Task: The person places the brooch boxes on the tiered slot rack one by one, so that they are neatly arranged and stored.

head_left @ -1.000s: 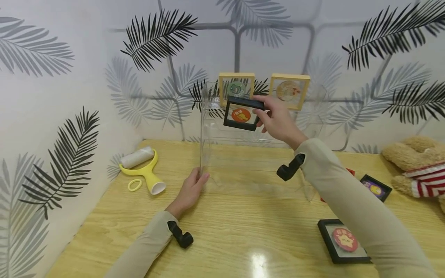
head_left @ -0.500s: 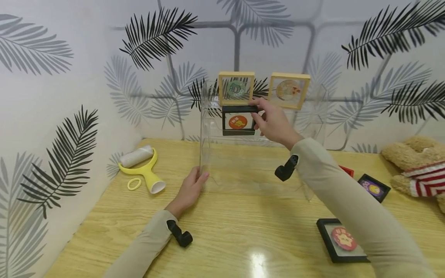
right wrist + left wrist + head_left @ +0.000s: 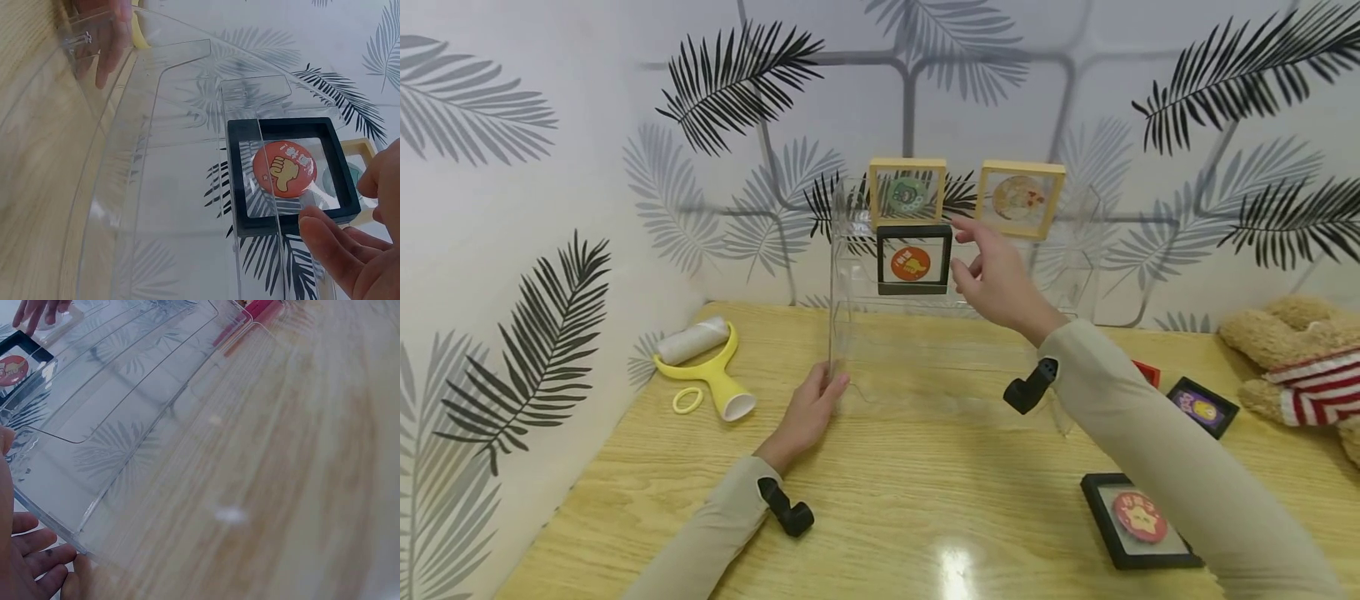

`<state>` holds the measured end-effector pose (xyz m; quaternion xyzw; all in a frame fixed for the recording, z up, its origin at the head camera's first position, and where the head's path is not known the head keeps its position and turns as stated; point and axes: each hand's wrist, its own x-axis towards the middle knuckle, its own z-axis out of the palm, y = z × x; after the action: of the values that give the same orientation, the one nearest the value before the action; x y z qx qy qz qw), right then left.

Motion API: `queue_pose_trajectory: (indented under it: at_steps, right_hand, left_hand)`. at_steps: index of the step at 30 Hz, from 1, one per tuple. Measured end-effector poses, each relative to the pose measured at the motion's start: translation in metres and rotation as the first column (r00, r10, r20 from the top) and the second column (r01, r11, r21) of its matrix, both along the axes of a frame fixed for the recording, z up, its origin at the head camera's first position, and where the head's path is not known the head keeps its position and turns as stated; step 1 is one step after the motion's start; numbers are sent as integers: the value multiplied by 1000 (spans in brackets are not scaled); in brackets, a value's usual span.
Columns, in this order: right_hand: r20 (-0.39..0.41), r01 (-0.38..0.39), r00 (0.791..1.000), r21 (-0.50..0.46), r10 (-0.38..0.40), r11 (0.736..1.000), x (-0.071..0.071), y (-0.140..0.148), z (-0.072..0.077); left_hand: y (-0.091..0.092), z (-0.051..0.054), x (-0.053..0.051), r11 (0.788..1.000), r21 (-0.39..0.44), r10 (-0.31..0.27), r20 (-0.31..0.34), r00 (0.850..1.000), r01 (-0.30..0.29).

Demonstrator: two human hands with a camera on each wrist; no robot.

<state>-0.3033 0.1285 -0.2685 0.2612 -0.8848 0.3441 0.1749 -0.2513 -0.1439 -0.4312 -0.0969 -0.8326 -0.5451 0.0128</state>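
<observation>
A black square frame [image 3: 914, 260] with an orange round badge stands upright on a middle tier of the clear acrylic display rack [image 3: 832, 308]. My right hand [image 3: 1000, 275] is just right of that frame, thumb and index finger spread apart. In the right wrist view, a fingertip overlaps the edge of the black frame [image 3: 284, 220]; whether it touches is unclear. My left hand [image 3: 805, 412] grips the rack's lower left edge, thumb in front and the other fingers partly hidden behind. Two yellow frames, one with a green badge [image 3: 907, 194] and one with a beige badge [image 3: 1019, 198], stand on the top tier.
A yellow roller handle [image 3: 722, 375] with a clear roll and a yellow ring [image 3: 688, 400] lie at left. A black frame with a red badge [image 3: 1138, 517], a smaller purple-badge frame [image 3: 1201, 407], a red piece [image 3: 1147, 372] and a teddy bear [image 3: 1300, 350] are at right.
The black frame has come down, straightened from a tilt and settled on the rack's tier. My right hand has let go and drawn slightly right. The left hand stays on the rack.
</observation>
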Motion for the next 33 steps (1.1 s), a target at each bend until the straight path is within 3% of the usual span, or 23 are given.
queue_pose_trajectory:
  at_steps: [6,15,19,24,29,33]
  right_hand:
    - [-11,-4,1000,32,4,999,17,16,-3]
    - [-42,-23,999,99,27,995,45,50,-16]
    - [66,-60,996,24,58,998,59,63,-22]
    - [221,-86,970,-72,100,994,76,77,-26]
    - [238,-96,965,-74,111,993,89,99,-36]
    - [257,-144,952,-107,167,984,98,124,-49]
  left_hand:
    - [2,8,4,1000,2,-7,30,1000,7]
    - [0,-6,-4,1000,-4,-5,-4,1000,5]
    - [-3,-6,-5,1000,-18,1,-8,1000,-1]
    - [-6,-5,-4,1000,-23,4,-9,1000,-4]
    - [-6,-5,-3,1000,-20,5,-13,1000,-5]
    - [-5,-5,-4,1000,-22,2,-10,1000,-2]
